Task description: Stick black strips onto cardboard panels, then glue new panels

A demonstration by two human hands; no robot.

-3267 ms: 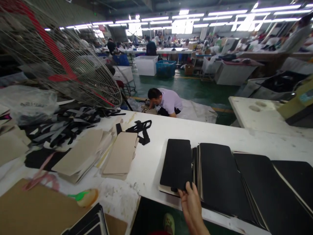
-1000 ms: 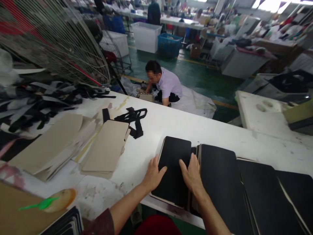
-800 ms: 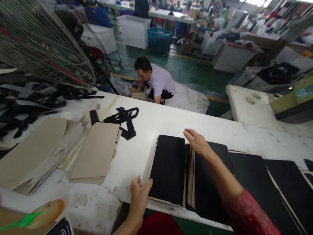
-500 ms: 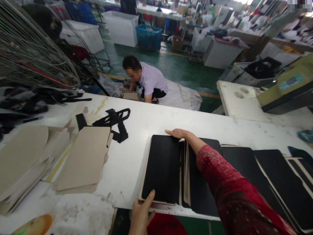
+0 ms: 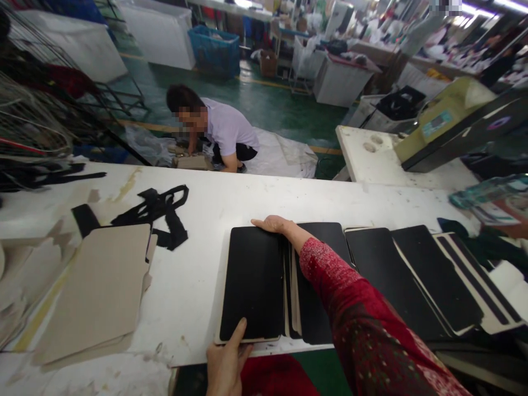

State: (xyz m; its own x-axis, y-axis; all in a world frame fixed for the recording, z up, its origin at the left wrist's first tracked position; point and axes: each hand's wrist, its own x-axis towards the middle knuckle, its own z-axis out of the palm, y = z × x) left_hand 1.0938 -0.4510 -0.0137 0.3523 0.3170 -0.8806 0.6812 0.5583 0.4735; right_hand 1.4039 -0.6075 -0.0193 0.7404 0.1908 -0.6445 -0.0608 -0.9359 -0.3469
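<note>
Likely squaring stack (image 5: 253, 280): left hand (image 5: 226, 358) pinches near-left corner; right hand (image 5: 274, 224) at far edge, fingers unclear; next probably wants even pressure.

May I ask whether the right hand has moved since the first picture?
Yes: the right hand moved from the near edge of the white table to the far end of the leftmost black stack.

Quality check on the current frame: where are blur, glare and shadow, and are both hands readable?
Head view, background: fan guard and far bench blurred, glare on the green floor beside the blue crate. Head view, foreground: soft shadow left of the leftmost black panel; left hand and right hand readable.
</note>
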